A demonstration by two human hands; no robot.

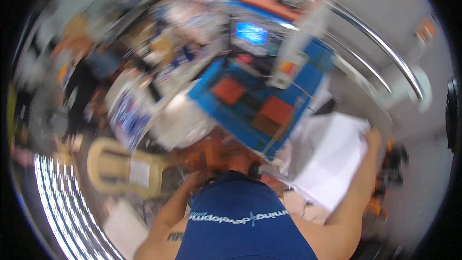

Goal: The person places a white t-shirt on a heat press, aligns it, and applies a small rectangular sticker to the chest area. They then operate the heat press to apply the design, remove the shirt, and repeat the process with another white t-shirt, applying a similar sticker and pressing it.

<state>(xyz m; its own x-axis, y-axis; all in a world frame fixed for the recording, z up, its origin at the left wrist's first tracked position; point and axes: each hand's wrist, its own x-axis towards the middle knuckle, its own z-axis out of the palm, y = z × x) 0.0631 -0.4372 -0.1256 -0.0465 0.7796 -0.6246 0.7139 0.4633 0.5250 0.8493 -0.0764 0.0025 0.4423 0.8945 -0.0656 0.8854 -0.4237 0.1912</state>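
Note:
My right arm is stretched out to the right, and my right hand is closed on the edge of a large white sheet. The sheet hangs creased beside a blue machine table, with its lower corner close to my forearm. Whether it is paper or thin plastic I cannot make out. My left hand is low in front of my body, next to my dark blue top. Motion smears it, so its fingers do not show clearly.
The blue machine table carries orange-red blocks and a lit screen. A metal rail curves along the right. To the left are a cream plastic chair, a white printed sack and clear plastic bags.

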